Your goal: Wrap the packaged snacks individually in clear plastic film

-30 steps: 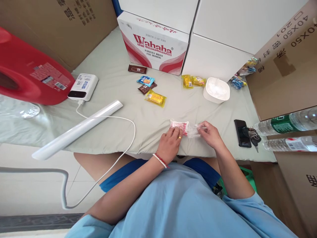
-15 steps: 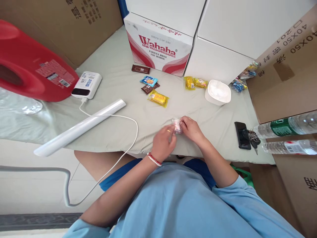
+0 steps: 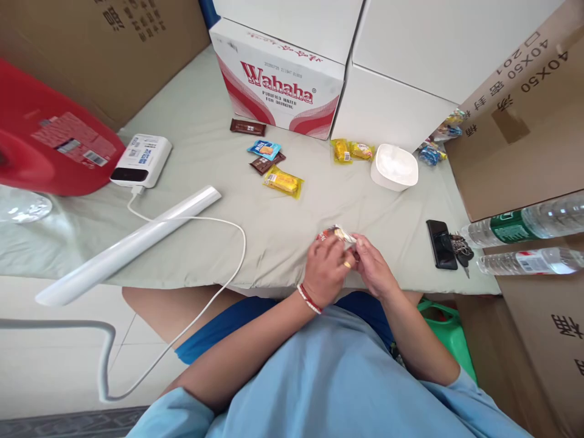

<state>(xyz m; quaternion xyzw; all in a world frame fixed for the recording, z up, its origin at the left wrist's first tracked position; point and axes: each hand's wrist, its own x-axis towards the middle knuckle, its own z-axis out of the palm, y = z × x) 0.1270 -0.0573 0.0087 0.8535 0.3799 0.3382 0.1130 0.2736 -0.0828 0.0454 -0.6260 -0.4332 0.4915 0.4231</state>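
Note:
Both hands meet at the near edge of the cloth-covered table [image 3: 274, 225]. My left hand [image 3: 326, 269], with a ring and a red-and-white bead bracelet, and my right hand [image 3: 371, 271] pinch a small packet [image 3: 336, 234] of clear plastic with a red and white wrapper in it. The packet is lifted just above the cloth and mostly hidden by my fingers. Farther back lie loose snacks: a yellow packet [image 3: 283, 182], a blue packet [image 3: 264, 148], two brown bars [image 3: 247, 127] and a pair of yellow packets [image 3: 349, 151].
A white tub [image 3: 394, 167] stands back right, a Wahaha carton [image 3: 278, 82] behind the snacks. A black phone [image 3: 441, 244] and keys lie right, beside two lying water bottles [image 3: 524, 226]. A white tube lamp [image 3: 128, 245], power bank [image 3: 141, 160] with cable, and red jug [image 3: 50, 143] fill the left.
The packet lay stretched flat between my hands a second ago. My hands have since come together, bunched it up and lifted it slightly toward me.

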